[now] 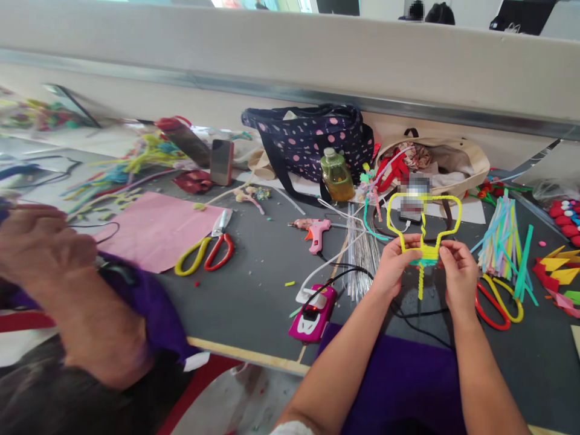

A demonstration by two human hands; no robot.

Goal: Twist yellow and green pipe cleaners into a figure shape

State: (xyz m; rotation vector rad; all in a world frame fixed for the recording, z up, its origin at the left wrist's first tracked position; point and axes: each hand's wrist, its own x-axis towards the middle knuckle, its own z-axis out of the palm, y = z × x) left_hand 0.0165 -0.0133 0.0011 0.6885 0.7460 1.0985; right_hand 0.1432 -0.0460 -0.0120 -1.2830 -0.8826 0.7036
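Note:
Both my hands hold a yellow pipe-cleaner figure (423,217) above the dark table (254,284). The figure has two loops at the top, a narrow neck and a short twisted tail hanging down. My left hand (399,263) pinches its left side at the neck. My right hand (457,269) pinches the right side, where teal and green strands are wound round the middle. Both hands have their fingers closed on it.
Another person's arm (67,290) in a purple sleeve fills the left foreground. Scissors (206,251), a pink sheet (158,229), a pink glue gun (317,232), a pink car-shaped gadget (312,314), thin wires (360,254), a second pair of scissors (498,302), pipe cleaners (502,235), a bottle (336,175) and bags (312,139) lie about.

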